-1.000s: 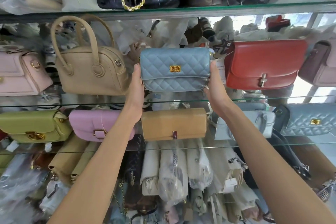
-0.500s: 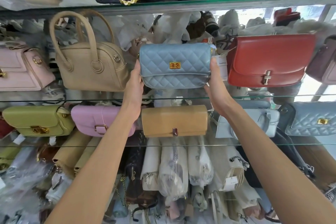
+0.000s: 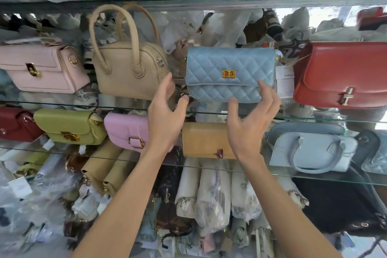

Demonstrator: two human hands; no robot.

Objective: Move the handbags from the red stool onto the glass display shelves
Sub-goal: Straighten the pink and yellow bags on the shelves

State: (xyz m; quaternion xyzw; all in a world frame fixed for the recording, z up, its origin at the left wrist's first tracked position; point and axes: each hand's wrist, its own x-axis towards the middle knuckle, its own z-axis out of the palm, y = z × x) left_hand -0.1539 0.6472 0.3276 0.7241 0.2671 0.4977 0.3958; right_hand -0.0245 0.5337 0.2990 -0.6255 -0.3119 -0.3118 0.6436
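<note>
Blue bag point(image 3: 230, 73): quilted, soft sheen, gold metal clasp; red bag point(image 3: 343, 75) smooth, glossy; glass shelf point(image 3: 314, 119).

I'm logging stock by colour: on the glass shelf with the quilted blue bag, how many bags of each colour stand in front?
Pale pink flap bag: 1
Beige two-handled leather bag: 1
Light blue quilted flap bag: 1
Red smooth flap bag: 1
Total: 4, counting only bags clearly in view; the right edge is cut off.

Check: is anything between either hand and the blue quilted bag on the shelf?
Nothing visible. The left hand and right hand are open just in front of the blue quilted bag, which sits between the beige bag and red bag.
</note>
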